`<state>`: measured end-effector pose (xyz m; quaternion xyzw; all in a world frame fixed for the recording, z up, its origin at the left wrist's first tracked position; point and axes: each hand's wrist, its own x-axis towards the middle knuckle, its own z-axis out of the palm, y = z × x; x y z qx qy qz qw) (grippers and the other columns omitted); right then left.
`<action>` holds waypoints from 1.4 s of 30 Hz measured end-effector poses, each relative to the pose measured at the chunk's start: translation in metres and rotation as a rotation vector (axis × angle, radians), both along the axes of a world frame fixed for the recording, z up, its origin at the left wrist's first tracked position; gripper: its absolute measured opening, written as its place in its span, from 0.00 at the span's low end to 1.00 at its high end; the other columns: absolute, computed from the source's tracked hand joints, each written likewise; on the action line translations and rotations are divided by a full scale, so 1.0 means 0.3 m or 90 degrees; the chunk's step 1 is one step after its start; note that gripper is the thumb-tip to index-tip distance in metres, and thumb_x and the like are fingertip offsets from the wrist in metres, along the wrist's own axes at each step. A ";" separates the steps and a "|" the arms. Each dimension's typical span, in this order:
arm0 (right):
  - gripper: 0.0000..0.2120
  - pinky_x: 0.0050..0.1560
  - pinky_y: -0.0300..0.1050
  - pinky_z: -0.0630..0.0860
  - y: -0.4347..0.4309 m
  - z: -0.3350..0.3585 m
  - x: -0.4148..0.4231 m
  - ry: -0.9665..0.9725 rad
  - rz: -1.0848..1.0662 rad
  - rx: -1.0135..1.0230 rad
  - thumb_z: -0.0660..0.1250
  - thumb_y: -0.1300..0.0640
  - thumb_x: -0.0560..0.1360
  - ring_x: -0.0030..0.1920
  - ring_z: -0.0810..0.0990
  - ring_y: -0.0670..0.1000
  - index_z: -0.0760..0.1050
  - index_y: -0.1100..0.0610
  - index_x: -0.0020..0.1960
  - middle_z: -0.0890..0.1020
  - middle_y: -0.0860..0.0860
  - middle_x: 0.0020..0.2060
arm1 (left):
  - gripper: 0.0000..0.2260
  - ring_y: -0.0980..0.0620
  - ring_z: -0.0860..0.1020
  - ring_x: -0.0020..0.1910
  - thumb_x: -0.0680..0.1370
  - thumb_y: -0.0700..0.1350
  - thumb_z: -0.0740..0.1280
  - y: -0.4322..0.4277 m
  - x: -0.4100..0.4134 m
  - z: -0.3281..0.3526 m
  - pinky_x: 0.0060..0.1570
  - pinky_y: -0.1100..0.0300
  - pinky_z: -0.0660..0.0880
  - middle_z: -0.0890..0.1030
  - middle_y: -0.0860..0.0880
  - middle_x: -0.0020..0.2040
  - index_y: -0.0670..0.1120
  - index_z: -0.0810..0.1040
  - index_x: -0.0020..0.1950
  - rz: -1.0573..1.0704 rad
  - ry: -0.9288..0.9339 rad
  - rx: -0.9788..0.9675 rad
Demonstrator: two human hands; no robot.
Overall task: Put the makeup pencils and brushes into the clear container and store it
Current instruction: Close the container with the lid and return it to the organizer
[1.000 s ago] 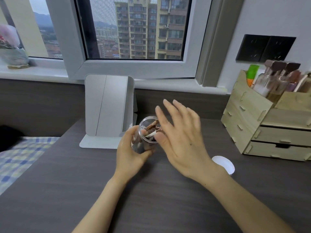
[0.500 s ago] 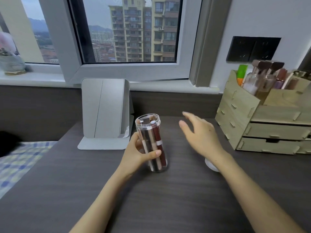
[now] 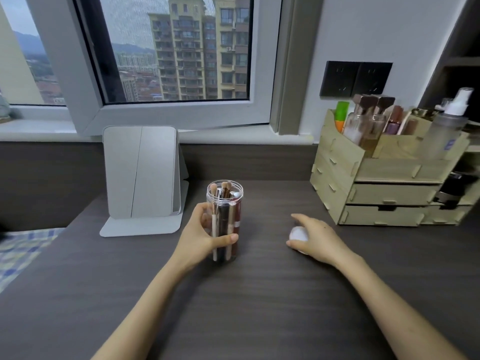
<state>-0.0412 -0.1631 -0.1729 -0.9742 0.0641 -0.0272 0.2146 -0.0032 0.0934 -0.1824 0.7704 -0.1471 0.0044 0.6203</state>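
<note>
The left hand (image 3: 201, 236) wraps the clear container (image 3: 225, 220) low on its body, thumb across the front and fingers round the back, holding it upright on the table (image 3: 233, 307). Inside it the brushes and pencils (image 3: 224, 203) stand on end, their tips reaching the open rim. The right hand (image 3: 315, 239) lies to the right, well apart from the container, its fingers curled down over a small white lid (image 3: 298, 233) that rests on the table; whether the lid is lifted clear of the surface cannot be told. No loose pencil or brush shows on the table, so filling looks done and the step in hand is probably capping. The next move would call for bringing the lid over the mouth, setting it level and closing it while the left hand steadies the container, taking care that the tall brush tips do not block it. Behind stands a folding mirror (image 3: 141, 175); at the right a wooden organizer (image 3: 384, 178) with drawers looks a likely place to store it.
</note>
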 end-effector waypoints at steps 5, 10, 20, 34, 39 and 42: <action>0.23 0.40 0.34 0.79 0.094 0.123 0.001 -0.187 0.024 0.685 0.70 0.55 0.71 0.43 0.78 0.43 0.73 0.54 0.65 0.77 0.48 0.43 | 0.28 0.58 0.80 0.47 0.61 0.40 0.80 -0.012 -0.008 0.002 0.51 0.59 0.75 0.81 0.51 0.50 0.52 0.69 0.55 -0.007 0.000 -0.003; 0.20 0.53 0.52 0.81 0.178 0.243 0.040 -0.261 0.110 1.068 0.74 0.50 0.57 0.49 0.79 0.52 0.74 0.58 0.44 0.77 0.52 0.41 | 0.30 0.57 0.80 0.48 0.58 0.45 0.80 -0.019 -0.015 -0.005 0.54 0.55 0.75 0.81 0.52 0.51 0.53 0.70 0.55 -0.016 0.004 -0.011; 0.10 0.53 0.37 0.77 0.288 0.187 0.091 -0.179 0.248 0.654 0.74 0.62 0.68 0.57 0.79 0.47 0.72 0.54 0.40 0.78 0.53 0.59 | 0.29 0.53 0.80 0.49 0.56 0.54 0.80 -0.001 0.003 -0.009 0.56 0.47 0.75 0.82 0.51 0.49 0.55 0.70 0.51 -0.024 -0.018 0.044; 0.28 0.49 0.47 0.73 0.316 0.367 0.116 -0.154 0.346 -0.129 0.69 0.33 0.63 0.52 0.76 0.50 0.72 0.44 0.59 0.76 0.46 0.51 | 0.31 0.50 0.79 0.51 0.54 0.55 0.80 0.013 0.024 0.000 0.54 0.46 0.75 0.82 0.49 0.49 0.54 0.70 0.51 -0.043 -0.031 0.080; 0.31 0.64 0.50 0.67 0.301 0.411 0.103 -0.008 0.424 -0.086 0.55 0.30 0.70 0.64 0.68 0.50 0.54 0.34 0.71 0.70 0.45 0.64 | 0.32 0.53 0.78 0.52 0.55 0.53 0.81 0.014 0.025 0.000 0.55 0.48 0.75 0.82 0.53 0.50 0.54 0.71 0.54 -0.045 -0.028 0.077; 0.29 0.61 0.47 0.70 0.300 0.404 0.108 -0.020 0.482 -0.105 0.66 0.45 0.71 0.61 0.71 0.48 0.60 0.37 0.70 0.70 0.43 0.63 | 0.31 0.53 0.79 0.51 0.54 0.54 0.81 0.013 0.028 0.000 0.54 0.48 0.75 0.82 0.51 0.50 0.54 0.71 0.53 -0.045 -0.022 0.080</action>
